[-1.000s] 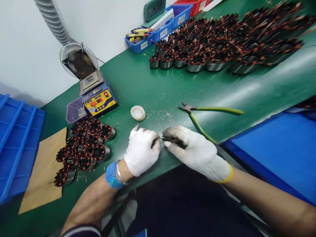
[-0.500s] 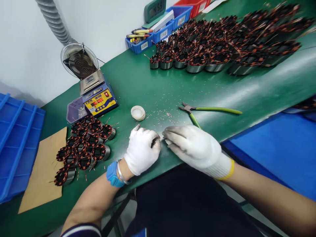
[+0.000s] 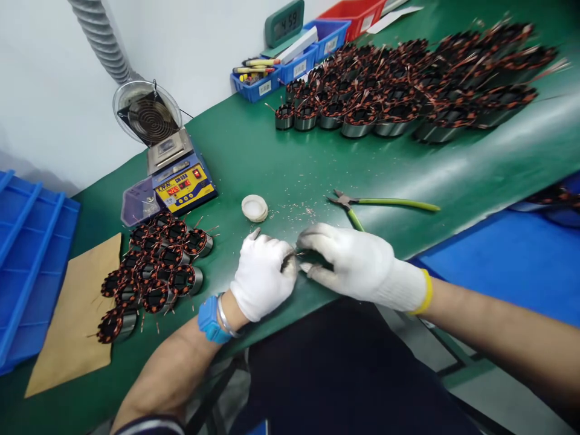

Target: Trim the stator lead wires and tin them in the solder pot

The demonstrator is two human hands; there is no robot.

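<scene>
My left hand [image 3: 263, 277], in a white glove, is curled closed near the table's front edge. What it holds is mostly hidden inside the fingers; thin wire ends seem to poke out on its right side. Just to the right, my right hand [image 3: 356, 263] wears a white glove with darkened fingertips and a yellow cuff. Its thumb and fingers are spread apart around those wire ends, and whether they touch is unclear. Green-handled cutters [image 3: 347, 200] lie with jaws apart beyond my right hand. A small round white dish [image 3: 254, 208] sits beyond my left hand.
Wire-wound stators [image 3: 170, 257] stand grouped at left beside brown cardboard [image 3: 75, 326]. Many more stators [image 3: 360, 121] fill the back right. A blue-and-yellow soldering pot [image 3: 185, 186] stands by the wall, near blue bins [image 3: 256, 89] and a clock [image 3: 284, 23]. Wire clippings litter the green table [image 3: 244, 157].
My right hand's fingers have parted from a closed, flat pose, and the thumb now stands away from them. The left hand stays curled in nearly the same place.
</scene>
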